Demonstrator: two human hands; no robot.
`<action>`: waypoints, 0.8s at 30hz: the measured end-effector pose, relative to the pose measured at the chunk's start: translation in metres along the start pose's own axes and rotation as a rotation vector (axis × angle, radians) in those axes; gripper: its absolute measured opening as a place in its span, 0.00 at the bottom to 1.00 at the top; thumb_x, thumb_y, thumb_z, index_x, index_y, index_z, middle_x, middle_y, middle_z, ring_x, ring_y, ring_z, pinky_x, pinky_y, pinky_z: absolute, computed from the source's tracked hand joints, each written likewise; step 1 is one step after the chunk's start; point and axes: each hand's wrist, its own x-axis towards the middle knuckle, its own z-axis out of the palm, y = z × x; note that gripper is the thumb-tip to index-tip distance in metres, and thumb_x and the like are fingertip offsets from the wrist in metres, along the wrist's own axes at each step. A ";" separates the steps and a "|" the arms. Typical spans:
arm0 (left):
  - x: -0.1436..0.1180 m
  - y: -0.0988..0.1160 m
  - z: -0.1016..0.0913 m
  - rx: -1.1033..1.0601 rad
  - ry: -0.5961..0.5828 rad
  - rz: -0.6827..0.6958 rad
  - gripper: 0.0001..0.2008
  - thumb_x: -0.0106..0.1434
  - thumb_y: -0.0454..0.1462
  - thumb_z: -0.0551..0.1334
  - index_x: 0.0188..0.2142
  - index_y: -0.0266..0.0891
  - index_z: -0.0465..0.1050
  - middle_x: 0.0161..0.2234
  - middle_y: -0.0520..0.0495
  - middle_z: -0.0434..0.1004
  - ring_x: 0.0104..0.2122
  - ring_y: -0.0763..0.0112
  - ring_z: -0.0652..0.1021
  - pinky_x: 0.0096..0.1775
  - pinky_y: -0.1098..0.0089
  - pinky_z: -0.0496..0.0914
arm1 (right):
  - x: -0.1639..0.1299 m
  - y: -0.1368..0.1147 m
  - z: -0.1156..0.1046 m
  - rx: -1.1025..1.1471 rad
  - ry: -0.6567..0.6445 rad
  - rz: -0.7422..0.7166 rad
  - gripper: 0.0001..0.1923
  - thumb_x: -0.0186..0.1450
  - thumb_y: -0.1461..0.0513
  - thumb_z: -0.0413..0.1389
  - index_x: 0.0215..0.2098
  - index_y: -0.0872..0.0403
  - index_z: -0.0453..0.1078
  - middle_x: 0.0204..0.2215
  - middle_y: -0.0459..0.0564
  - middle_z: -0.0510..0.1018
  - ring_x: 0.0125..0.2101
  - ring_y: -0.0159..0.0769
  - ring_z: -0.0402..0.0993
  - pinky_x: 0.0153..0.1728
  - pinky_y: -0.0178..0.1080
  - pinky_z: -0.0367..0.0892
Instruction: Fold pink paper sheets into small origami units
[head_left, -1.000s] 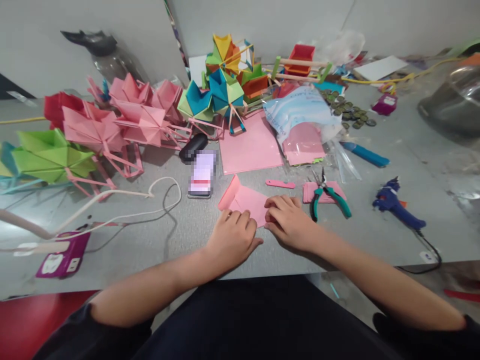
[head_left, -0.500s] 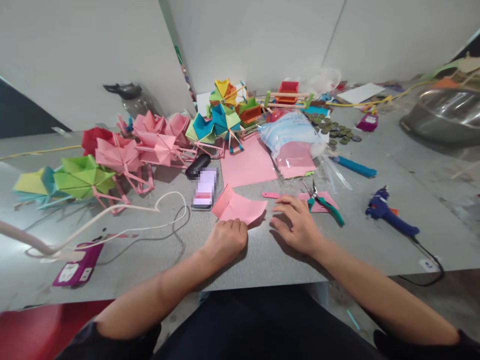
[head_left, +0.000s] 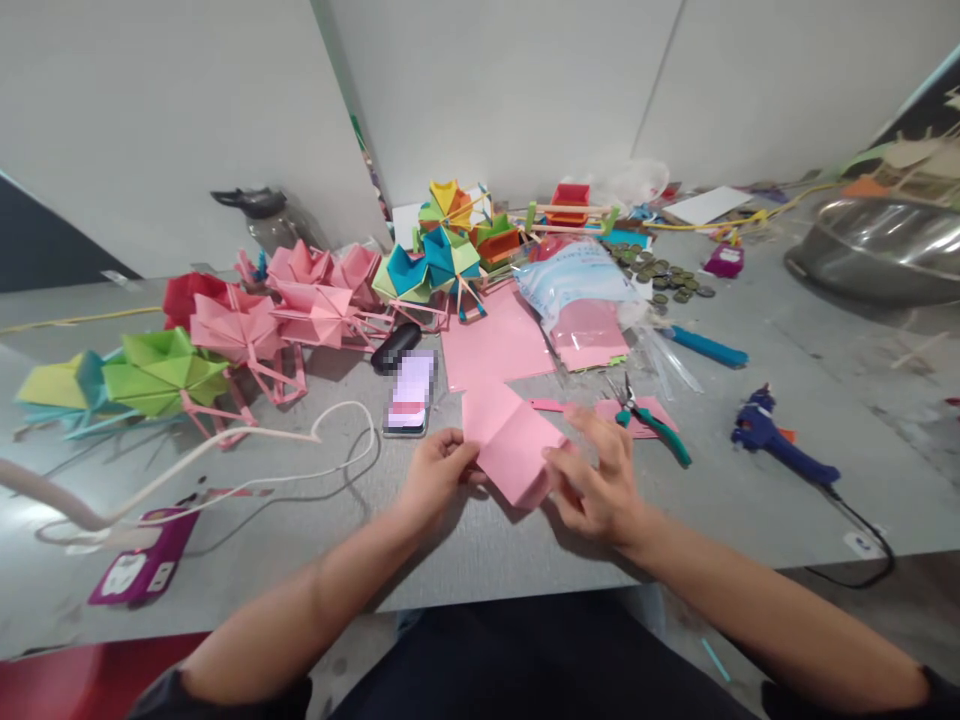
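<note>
A creased sheet of pink paper (head_left: pixel 514 448) is held slightly above the table, between both hands. My left hand (head_left: pixel 441 470) pinches its left corner between thumb and fingers. At the right edge, my right hand (head_left: pixel 596 480) touches the paper with thumb and fingertips, its fingers bent and partly spread. Behind the right hand lie a narrow pink strip (head_left: pixel 547 405) and green-handled pliers (head_left: pixel 652 428), the pliers resting on small pink paper pieces (head_left: pixel 611 408). A phone (head_left: pixel 411 392) lies to the left of the sheet.
Folded paper models (head_left: pixel 232 320) crowd the left and back. A plastic bag (head_left: pixel 574 285), flat pink paper (head_left: pixel 495 345) and coins (head_left: pixel 667 275) are behind. On the right are a blue glue gun (head_left: pixel 780 435) and a metal bowl (head_left: pixel 885 245). A white cable (head_left: pixel 300 475) curls at left.
The pink sheet has been lifted and turned. My left hand has gone from a fist pressing its near edge to a pinch at the left corner. My right hand has come onto the paper.
</note>
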 end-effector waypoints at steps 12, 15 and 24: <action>0.011 -0.006 -0.018 0.392 -0.120 0.005 0.09 0.60 0.38 0.70 0.35 0.38 0.73 0.27 0.51 0.77 0.24 0.72 0.76 0.30 0.70 0.71 | 0.015 -0.002 0.016 0.136 -0.676 -0.105 0.08 0.76 0.65 0.53 0.46 0.55 0.76 0.44 0.56 0.82 0.46 0.46 0.73 0.47 0.48 0.63; 0.024 0.004 -0.032 0.454 -0.074 0.118 0.27 0.61 0.34 0.69 0.59 0.39 0.67 0.37 0.50 0.81 0.28 0.72 0.77 0.34 0.69 0.70 | 0.016 0.008 0.016 0.156 -0.712 -0.150 0.10 0.77 0.65 0.53 0.47 0.55 0.77 0.43 0.56 0.81 0.45 0.46 0.72 0.47 0.47 0.60; 0.035 0.020 -0.054 0.754 -0.567 0.450 0.12 0.62 0.30 0.67 0.45 0.42 0.78 0.42 0.47 0.82 0.41 0.66 0.78 0.46 0.63 0.72 | 0.038 0.017 0.015 0.180 -0.925 -0.371 0.18 0.75 0.65 0.56 0.62 0.50 0.76 0.44 0.57 0.79 0.42 0.46 0.68 0.47 0.49 0.58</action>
